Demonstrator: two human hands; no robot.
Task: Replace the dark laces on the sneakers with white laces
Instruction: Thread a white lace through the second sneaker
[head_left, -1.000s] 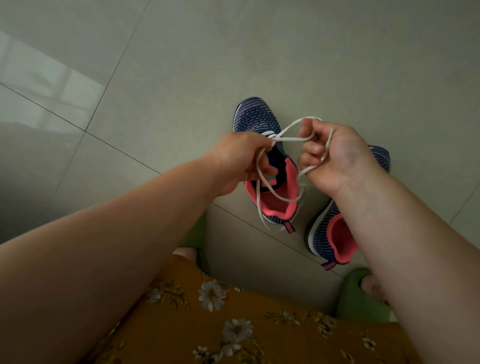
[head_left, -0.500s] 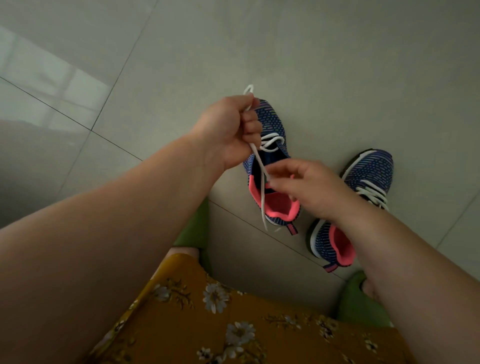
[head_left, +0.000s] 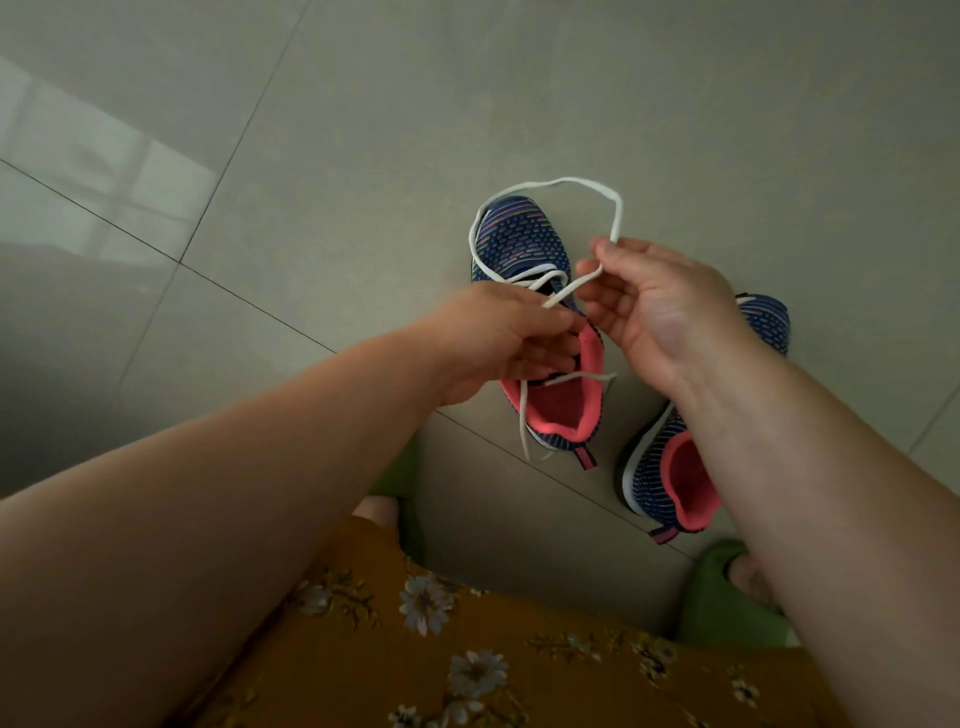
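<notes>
Judging by the head view, the only one given, the relacing is well advanced but not finished. A white lace (head_left: 524, 275) is already threaded through the lower eyelets of the left sneaker (head_left: 519, 244), which lies on the tiled floor (head_left: 311, 156) directly under and just beyond both hands. From those eyelets a long loop of lace rises past the toe and curves back to the right hand (head_left: 654, 306), where it is pinched between thumb and forefinger, the other fingers loosely curled and the palm turned toward the camera. The left hand (head_left: 498, 348) is curled over the sneaker's tongue area with its fingertips closed on a lower part of the lace; the exact grip is hidden by the knuckles. A free end is seen trailing below the left hand, across the pink collar and down past the heel.

The right sneaker (head_left: 670, 467) lies near the right forearm, mostly covered by it; only its heel, pink lining and part of its toe are shown, so its lacing cannot be told. No dark laces are visible anywhere.

What seems to be left for the left sneaker is the upper eyelets, the evening-out of the slack and possibly a bow. The large slack loop could be snagged or pulled unevenly if drawn through in haste.

Green slippers (head_left: 727, 597) and a floral yellow garment (head_left: 467, 649) are seen below the arms.
</notes>
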